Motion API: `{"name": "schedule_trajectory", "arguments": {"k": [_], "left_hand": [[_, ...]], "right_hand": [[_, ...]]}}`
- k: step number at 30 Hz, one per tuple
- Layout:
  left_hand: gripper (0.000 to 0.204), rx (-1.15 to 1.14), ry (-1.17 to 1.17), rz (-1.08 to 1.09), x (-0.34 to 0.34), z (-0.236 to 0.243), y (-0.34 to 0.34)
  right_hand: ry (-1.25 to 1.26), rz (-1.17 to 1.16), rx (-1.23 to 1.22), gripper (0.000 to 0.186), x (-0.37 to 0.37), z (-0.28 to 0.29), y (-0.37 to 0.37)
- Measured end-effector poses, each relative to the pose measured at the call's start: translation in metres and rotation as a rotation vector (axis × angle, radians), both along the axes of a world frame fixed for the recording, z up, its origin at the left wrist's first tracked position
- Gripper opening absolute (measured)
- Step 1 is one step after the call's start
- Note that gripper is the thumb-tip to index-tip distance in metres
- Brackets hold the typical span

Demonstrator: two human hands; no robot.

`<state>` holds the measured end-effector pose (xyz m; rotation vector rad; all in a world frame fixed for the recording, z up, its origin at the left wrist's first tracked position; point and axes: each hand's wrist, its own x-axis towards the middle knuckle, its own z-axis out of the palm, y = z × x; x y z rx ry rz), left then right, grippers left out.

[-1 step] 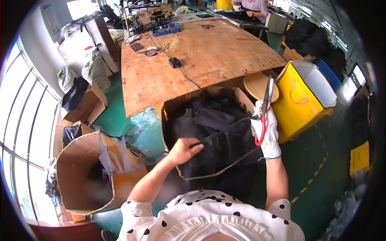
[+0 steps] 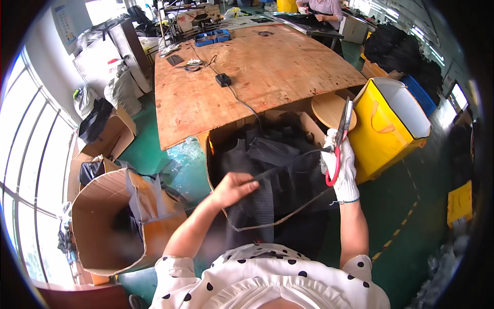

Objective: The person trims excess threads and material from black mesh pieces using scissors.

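At the far left, a tan carton (image 2: pixel 105 216) lies with its open mouth toward the window side. Right of it, the bare left hand (image 2: pixel 234 189) hangs above the near left corner of a larger carton (image 2: pixel 309 123) filled with black fabric (image 2: pixel 272 151). Its fingers are closed narrow, thumb against forefinger, on the left end of a black strip (image 2: pixel 290 162). From those fingertips the strip slants up across the middle of the larger carton to the fingers of the gloved right hand (image 2: pixel 347 172), beside that carton's right edge; there it meets the fingertips. The right fingers are curled around red-handled scissors (image 2: pixel 335 164), blades pointing up, past the near edge of the bench (image 2: pixel 267 67), close to its right corner. A round wooden board (image 2: pixel 324 110) lies behind the blades; just right stands a yellow bag (image 2: pixel 386 141).
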<state>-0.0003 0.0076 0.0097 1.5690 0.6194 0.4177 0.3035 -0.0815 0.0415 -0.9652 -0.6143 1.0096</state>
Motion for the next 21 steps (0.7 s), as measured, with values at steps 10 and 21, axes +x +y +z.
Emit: {"name": "schedule_trajectory", "arguments": {"k": [10,21], "left_hand": [[0.025,-0.752,-0.543,-0.276,0.022,0.006,0.021],[0.055,-0.704,-0.659,-0.021,0.021,-0.008,0.038]], "right_hand": [[-0.911,-0.356,-0.183,0.030,-0.003,-0.012,0.005],[1.157,0.073,0.182,0.012,-0.025,-0.002,-0.071]]}}
